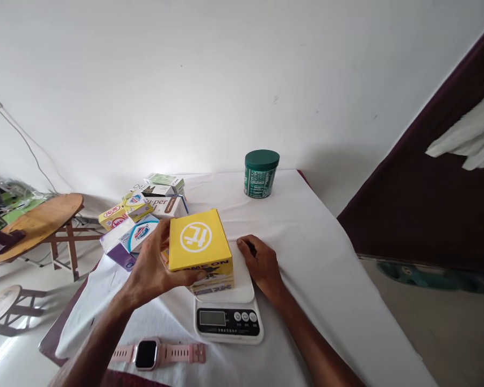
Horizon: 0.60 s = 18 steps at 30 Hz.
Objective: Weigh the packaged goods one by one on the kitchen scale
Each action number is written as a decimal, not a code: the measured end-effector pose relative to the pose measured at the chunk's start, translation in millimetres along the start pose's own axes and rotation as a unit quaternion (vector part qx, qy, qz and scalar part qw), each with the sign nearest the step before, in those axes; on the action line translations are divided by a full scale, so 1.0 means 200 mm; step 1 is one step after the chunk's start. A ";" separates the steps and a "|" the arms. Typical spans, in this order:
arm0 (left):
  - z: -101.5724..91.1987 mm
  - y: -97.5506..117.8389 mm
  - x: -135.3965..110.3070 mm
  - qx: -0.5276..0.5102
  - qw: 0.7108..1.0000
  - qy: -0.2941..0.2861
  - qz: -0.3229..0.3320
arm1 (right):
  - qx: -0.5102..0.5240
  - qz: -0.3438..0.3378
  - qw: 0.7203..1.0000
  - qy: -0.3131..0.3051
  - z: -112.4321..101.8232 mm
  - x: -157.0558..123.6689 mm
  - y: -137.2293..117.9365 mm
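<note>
My left hand (153,263) is closed on a yellow cardboard box (204,236) with a white round logo on top. The box is over the platform of a white kitchen scale (244,287); its underside is hidden, so I cannot tell if it touches. The scale's display (212,318) looks blank. My right hand (262,266) lies against the right side of the platform, fingers curled in. What is inside those fingers, if anything, is hidden.
Left of the yellow box is a pile of small cartons, with a purple-and-white carton (125,244) in front. A green lidded tub (261,174) stands at the back. A pink-strapped smartwatch (146,355) lies near the front edge. Left stands a wooden table (44,220).
</note>
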<state>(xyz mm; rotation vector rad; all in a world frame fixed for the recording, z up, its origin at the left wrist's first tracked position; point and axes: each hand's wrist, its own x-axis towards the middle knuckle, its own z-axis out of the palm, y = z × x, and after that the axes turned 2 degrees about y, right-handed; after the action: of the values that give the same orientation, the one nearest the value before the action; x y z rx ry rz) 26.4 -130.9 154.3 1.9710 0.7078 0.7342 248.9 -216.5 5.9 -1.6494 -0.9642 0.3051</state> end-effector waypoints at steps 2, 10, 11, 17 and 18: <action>0.00 -0.01 -0.02 0.011 1.000 0.006 0.004 | -0.004 -0.001 1.000 -0.001 0.00 0.00 0.00; 0.04 0.03 -0.03 0.060 0.998 -0.024 0.005 | -0.008 0.004 1.000 0.000 0.01 0.00 0.00; 0.04 0.03 -0.03 0.056 0.998 -0.027 0.009 | -0.009 0.004 1.000 0.001 0.01 0.00 0.01; 0.05 -0.06 -0.04 0.086 0.995 -0.049 0.021 | -0.010 -0.003 1.000 -0.001 0.01 0.00 0.01; 0.05 -0.08 -0.05 0.085 0.995 -0.048 0.020 | -0.011 -0.005 1.000 -0.001 0.00 0.00 0.00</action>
<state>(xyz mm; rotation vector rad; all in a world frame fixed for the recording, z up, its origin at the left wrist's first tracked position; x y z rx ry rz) 24.1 -136.8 134.7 2.1655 0.6947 0.6145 248.6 -215.9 4.8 -1.6631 -0.9799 0.2894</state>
